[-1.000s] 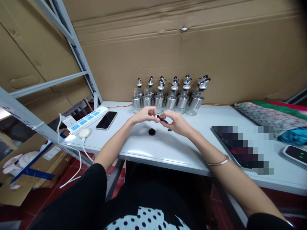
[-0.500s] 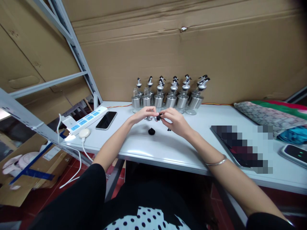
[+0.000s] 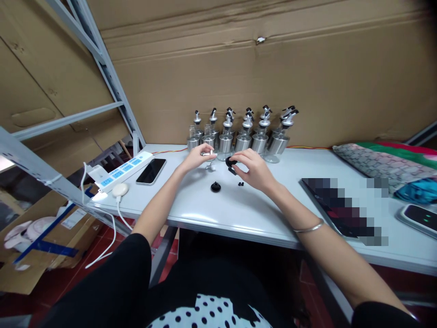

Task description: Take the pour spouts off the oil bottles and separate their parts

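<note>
My left hand (image 3: 200,157) is closed on a silver spout piece (image 3: 210,166), held just above the white table (image 3: 191,205). To its right, my right hand (image 3: 251,167) pinches a round black part (image 3: 231,161); the two hands are apart. A black disc-shaped cap (image 3: 215,187) lies on the table in front of them. Small black pieces (image 3: 241,184) rest on the table below my right fingers. Behind the hands stand several glass and steel bottles (image 3: 242,143) with silver and black pour spouts.
On the left are a phone (image 3: 151,171), a power strip (image 3: 126,171) and a round white charger (image 3: 120,189) with a cable. A tablet-like device (image 3: 336,205), partly pixelated, lies at the right near a patterned bag (image 3: 382,168). Cardboard (image 3: 218,68) stands behind the bottles.
My hands have moved apart. My left hand went left with the silver piece, and the black part now shows separately in my right fingers.
</note>
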A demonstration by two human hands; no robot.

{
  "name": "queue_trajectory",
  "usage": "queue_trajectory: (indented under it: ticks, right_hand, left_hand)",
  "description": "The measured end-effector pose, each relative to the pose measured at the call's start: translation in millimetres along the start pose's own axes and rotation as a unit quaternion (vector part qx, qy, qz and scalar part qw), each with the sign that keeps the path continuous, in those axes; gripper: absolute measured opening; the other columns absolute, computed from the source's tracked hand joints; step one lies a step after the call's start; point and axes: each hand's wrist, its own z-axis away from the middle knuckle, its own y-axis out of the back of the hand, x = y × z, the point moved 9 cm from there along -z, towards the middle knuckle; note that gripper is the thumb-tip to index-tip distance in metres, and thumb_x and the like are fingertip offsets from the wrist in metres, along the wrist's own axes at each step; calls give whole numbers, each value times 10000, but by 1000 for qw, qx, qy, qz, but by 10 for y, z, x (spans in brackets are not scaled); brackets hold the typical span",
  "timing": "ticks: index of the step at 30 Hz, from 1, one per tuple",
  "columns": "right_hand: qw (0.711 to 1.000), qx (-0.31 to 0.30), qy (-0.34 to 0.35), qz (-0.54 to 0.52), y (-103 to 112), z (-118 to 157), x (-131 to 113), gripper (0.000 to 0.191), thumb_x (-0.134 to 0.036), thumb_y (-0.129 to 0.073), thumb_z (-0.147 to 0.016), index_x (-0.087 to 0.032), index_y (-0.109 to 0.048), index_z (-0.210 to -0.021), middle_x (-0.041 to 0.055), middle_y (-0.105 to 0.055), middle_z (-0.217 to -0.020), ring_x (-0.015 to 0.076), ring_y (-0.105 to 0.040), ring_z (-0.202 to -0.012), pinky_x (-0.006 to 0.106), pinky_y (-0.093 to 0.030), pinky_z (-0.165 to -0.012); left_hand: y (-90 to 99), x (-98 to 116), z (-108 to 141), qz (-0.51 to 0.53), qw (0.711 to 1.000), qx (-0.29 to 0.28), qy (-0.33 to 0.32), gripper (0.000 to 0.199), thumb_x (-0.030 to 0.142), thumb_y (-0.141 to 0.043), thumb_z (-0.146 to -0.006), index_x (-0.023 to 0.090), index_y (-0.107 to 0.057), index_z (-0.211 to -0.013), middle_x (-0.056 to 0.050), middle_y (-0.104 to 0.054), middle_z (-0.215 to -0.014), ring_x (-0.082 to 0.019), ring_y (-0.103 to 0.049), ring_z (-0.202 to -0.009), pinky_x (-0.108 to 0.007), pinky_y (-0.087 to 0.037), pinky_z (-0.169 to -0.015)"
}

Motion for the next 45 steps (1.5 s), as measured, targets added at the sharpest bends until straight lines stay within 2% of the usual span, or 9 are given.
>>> queue_trajectory:
  ticks: [4, 12, 17, 20, 23, 28, 32, 39, 45]
  right_hand:
    - [1000, -8, -2, 6, -19, 4, 6, 152, -203, -494, -862, -206, -601, -969, 95, -648, -933, 234, -548, -852, 371, -436, -710]
    - [1000, -20, -11, 4, -35, -5, 18, 176, -203, -484, -868, -189, -611, -987, 101, -660, -938, 232, -552, -847, 370, -438, -716]
    - [999, -37, -16, 3, -69, -5, 38, 177, -193, -496, -855, -175, -621, -980, 104, -662, -931, 231, -551, -851, 368, -445, -744]
    - [997, -69, -28, -14, -143, 10, 71, 190, -151, -507, -825, -173, -627, -970, 98, -664, -936, 231, -556, -862, 369, -449, -773]
    - [990, -123, -45, -59, -265, 42, 76, 222, -93, -511, -770, -170, -638, -936, 85, -661, -906, 215, -571, -851, 342, -460, -774]
    - [959, -244, -83, -121, -505, 137, -41, 272, -63, -540, -681, -150, -660, -909, 72, -673, -875, 193, -599, -803, 302, -464, -748]
    - [939, -302, -92, -139, -584, 181, -159, 312, -53, -535, -642, -152, -671, -904, 61, -683, -860, 181, -601, -757, 282, -458, -722]
    - [934, -311, -117, -134, -586, 191, -116, 287, -76, -546, -663, -140, -664, -917, 77, -665, -856, 182, -608, -761, 281, -467, -717]
    - [912, -298, -173, -223, -589, 200, -103, 317, -111, -559, -679, -137, -635, -986, 61, -681, -851, 166, -656, -772, 263, -493, -729]
  left_hand:
    - [-104, -142, -15, -36, 999, -35, -10, 310, 351, -646, -730, 166, -565, -964, -60, -628, -1009, -164, -576, -960, -285, -441, -819]
    - [-288, -363, 2, -152, 988, -41, -1, 273, 312, -465, -874, 180, -479, -1113, -56, -605, -1008, -166, -561, -934, -309, -430, -864]
    - [-371, -394, 19, -203, 978, -55, -5, 341, 379, -320, -929, 174, -481, -1148, -87, -567, -1147, -222, -467, -1124, -378, -367, -982]
    - [-468, -402, 44, -229, 969, -97, -5, 416, 464, -411, -890, 172, -473, -1179, -98, -522, -1234, -251, -419, -1185, -399, -346, -1008]
    - [-552, -388, 83, -276, 951, -136, -16, 473, 465, -509, -841, 156, -469, -1197, -116, -497, -1249, -271, -399, -1201, -418, -345, -1007]
    - [-564, -341, 107, -294, 945, -141, -32, 405, 425, -468, -872, 159, -480, -1177, -115, -479, -1242, -252, -402, -1197, -419, -351, -1008]
    - [-562, -333, 102, -290, 946, -141, -41, 386, 423, -458, -878, 168, -488, -1166, -107, -471, -1240, -247, -409, -1183, -414, -361, -1005]
    - [-585, -364, 84, -283, 947, -143, -48, 341, 356, -349, -923, 158, -486, -1165, -113, -482, -1213, -234, -408, -1190, -414, -342, -1029]
    - [-486, -262, 99, -281, 948, -138, -62, 500, 435, -606, -777, 164, -476, -1177, -114, -474, -1222, -256, -417, -1171, -404, -366, -1004]
